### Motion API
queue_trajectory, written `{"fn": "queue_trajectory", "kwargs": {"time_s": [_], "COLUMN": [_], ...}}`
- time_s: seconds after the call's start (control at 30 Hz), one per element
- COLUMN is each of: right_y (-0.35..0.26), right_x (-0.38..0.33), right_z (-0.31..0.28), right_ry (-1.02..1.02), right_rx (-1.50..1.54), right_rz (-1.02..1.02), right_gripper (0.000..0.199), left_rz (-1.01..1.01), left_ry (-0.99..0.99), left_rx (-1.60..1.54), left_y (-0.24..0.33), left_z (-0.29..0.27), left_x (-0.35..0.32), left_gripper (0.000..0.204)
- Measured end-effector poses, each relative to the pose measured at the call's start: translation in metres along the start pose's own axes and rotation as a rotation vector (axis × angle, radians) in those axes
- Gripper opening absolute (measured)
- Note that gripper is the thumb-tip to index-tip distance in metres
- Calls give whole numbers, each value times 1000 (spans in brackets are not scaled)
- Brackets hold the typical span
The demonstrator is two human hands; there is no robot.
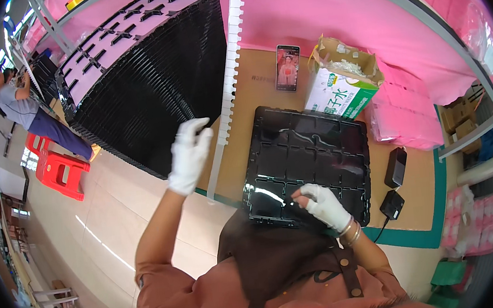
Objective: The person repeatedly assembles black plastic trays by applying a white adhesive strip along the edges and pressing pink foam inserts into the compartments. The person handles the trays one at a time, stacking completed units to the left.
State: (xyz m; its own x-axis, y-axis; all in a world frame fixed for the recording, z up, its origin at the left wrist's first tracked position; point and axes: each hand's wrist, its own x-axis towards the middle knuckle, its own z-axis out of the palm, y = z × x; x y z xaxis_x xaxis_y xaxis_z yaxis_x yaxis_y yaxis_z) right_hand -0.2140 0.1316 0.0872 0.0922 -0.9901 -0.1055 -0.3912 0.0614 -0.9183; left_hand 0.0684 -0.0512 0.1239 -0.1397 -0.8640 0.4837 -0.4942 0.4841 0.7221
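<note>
Currently, in the head view, the left hand point(188, 162), wearing a white glove, is hanging at the near lower edge of a tall stack of black trays point(151, 92). Its thumb and fingers are standing apart with a gap between them; whether it is touching the stack cannot be told. The right hand point(326, 207), also gloved in white with bare fingertips showing, is sitting over the near part of a single black tray point(307, 163). Its thumb and forefinger are curling close together, and I cannot tell whether they are gripping anything.

That single tray is lying flat on the brown surface point(420, 196), right in front of the person, and its shallow square pockets are catching the light. Beyond it, a phone point(288, 70) is standing upright with its screen glowing, and an open carton point(336, 95) is standing just beside the phone. Pink packages point(405, 112) are lying to the right of the carton. Nearer, a black box point(395, 167) and a black adapter point(392, 204) with a cable are resting right of the tray. Far left, another person point(19, 107) is standing near a red stool point(61, 169).
</note>
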Motion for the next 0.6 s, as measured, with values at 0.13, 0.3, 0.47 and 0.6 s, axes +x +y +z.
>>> {"fn": "queue_trajectory", "kwargs": {"time_s": [0.13, 0.3, 0.47, 0.6], "right_y": [-7, -15, -29, -20], "right_x": [27, 71, 101, 103], "right_z": [15, 33, 53, 53], "right_ry": [-69, 296, 373, 396], "right_rx": [288, 501, 628, 652], "right_rz": [108, 34, 31, 16], "right_gripper": [17, 18, 19, 15], "left_rz": [-543, -587, -912, -876], "left_ry": [-417, -113, -13, -64], "left_rx": [-172, -705, -1191, -1083], "left_y": [-46, 19, 42, 42], "left_z": [67, 95, 107, 109], "left_x": [11, -26, -46, -50], "left_gripper": [34, 12, 5, 15]}}
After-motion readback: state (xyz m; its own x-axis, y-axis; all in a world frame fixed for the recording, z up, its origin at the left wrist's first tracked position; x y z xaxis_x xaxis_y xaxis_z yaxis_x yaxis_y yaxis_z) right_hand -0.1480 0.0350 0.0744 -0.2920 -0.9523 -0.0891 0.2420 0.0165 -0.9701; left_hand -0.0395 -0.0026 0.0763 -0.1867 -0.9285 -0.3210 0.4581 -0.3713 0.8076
